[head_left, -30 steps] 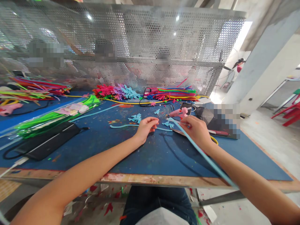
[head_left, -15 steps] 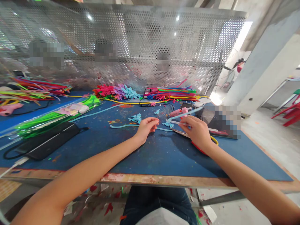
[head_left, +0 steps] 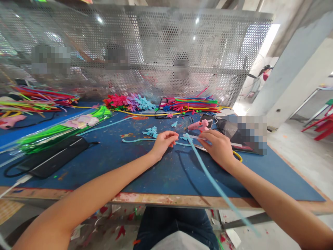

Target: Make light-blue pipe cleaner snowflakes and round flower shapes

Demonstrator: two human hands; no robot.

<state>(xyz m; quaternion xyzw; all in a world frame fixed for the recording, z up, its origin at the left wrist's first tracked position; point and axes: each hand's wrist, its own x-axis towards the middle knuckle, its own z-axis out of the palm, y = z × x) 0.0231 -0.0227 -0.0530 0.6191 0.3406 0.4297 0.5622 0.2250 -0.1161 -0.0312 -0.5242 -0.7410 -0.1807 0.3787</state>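
A long light blue pipe cleaner (head_left: 205, 168) is raised off the table, its upper end between my two hands and its free length slanting toward me past the front edge. My left hand (head_left: 166, 142) pinches with thumb and fingers just left of that end. From the right, my right hand (head_left: 217, 146) pinches too; the exact grip points are too small to see. A small light blue branched piece (head_left: 184, 138) shows by the upper end. Another light blue strand (head_left: 137, 140) runs behind my left hand. Scissors with a yellow-edged handle (head_left: 238, 156) lie partly hidden beneath my right hand.
A pink glue gun (head_left: 200, 125) lies behind my right hand, near a dark plastic packet (head_left: 234, 132). Light blue branched pieces (head_left: 150, 132) lie farther left. Green pipe cleaners (head_left: 65, 128) in a bag and a black power bank (head_left: 57, 158) are at left. A perforated metal screen (head_left: 151, 52) stands behind.
The pipe cleaner's free length has swung from pointing back and right to slanting down toward me. Both hands have hardly moved.
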